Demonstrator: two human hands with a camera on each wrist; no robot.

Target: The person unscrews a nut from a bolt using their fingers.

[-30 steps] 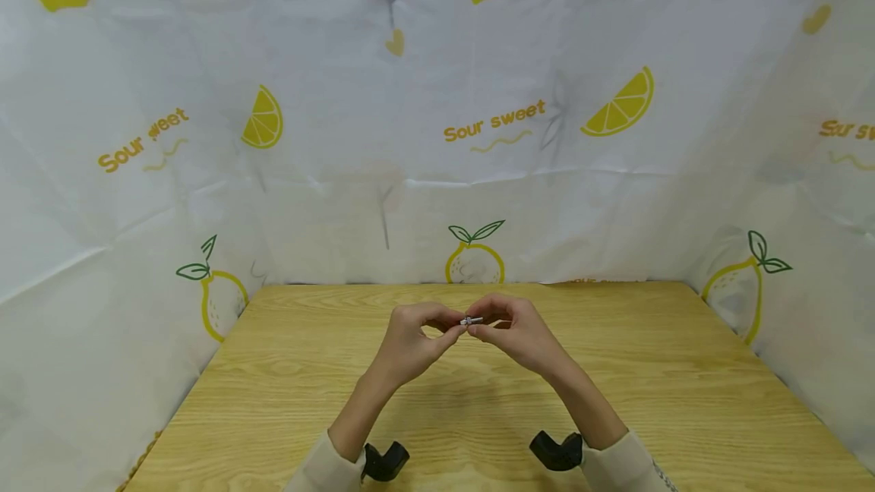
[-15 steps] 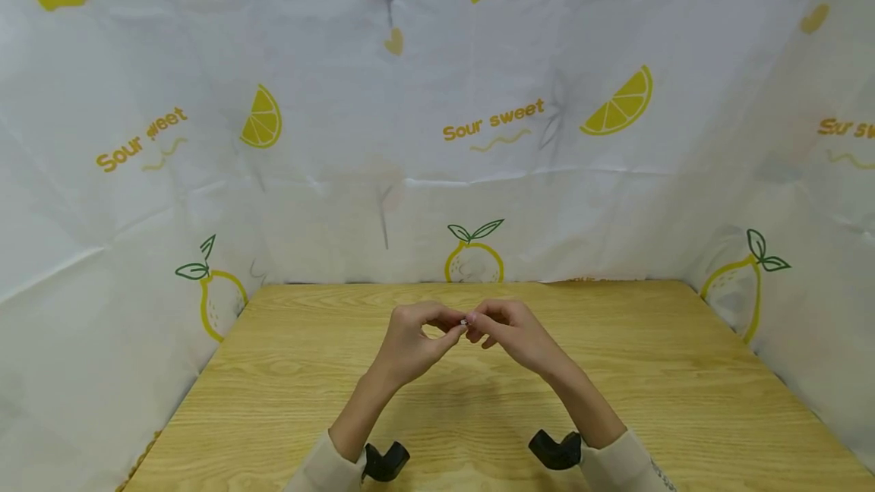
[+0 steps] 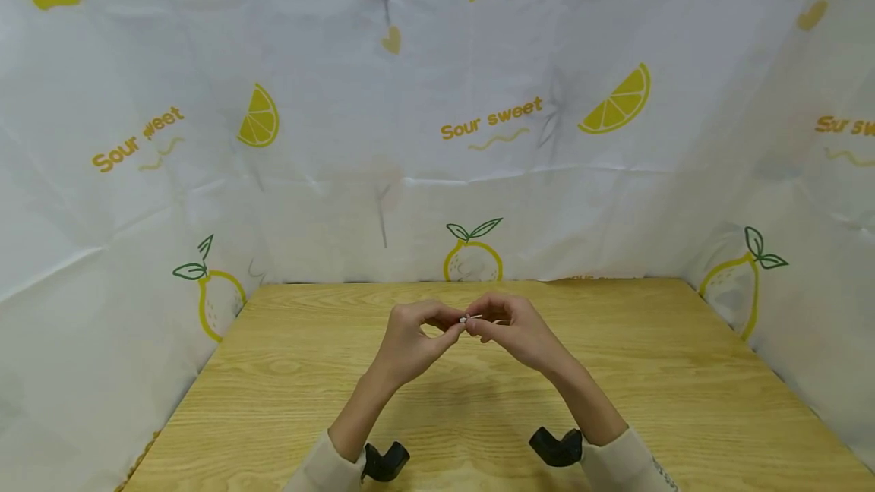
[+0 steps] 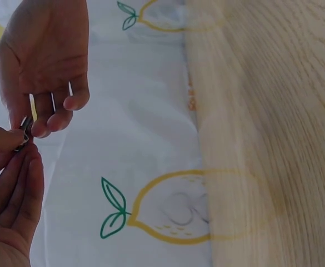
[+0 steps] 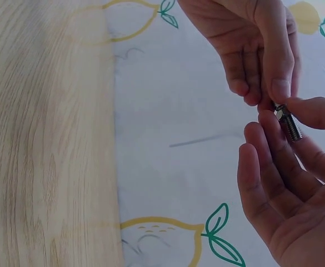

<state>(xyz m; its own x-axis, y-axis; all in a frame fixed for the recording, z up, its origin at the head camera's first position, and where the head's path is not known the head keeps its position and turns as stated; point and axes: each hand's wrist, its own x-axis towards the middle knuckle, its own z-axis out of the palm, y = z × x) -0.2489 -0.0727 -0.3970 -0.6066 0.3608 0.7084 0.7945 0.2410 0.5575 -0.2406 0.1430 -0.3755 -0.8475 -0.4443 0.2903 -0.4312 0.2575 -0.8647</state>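
Note:
A small silver bolt (image 5: 293, 130) with a threaded shank is held up between both hands, over the table. A hex nut (image 5: 281, 113) sits around it near the end by the left fingers. My left hand (image 3: 418, 340) pinches that end between thumb and fingertips, which hide it. My right hand (image 3: 513, 329) has its thumb and index fingertip at the nut, pinching it, while the shank points toward the right palm. In the left wrist view, the bolt (image 4: 24, 130) shows as a dark little piece between the two hands' fingertips.
A wood-grain table (image 3: 307, 416) lies beneath the hands. White cloth (image 3: 342, 135) with lemon prints hangs behind it and along both sides. Black curved pieces (image 3: 386, 462) are attached at both wrists by the cream sleeves (image 3: 328, 469).
The left hand has stayed in place around the bolt. The right thumb and fingers swung over the nut, covering the shank half a second ago, then parted back so the shank shows again.

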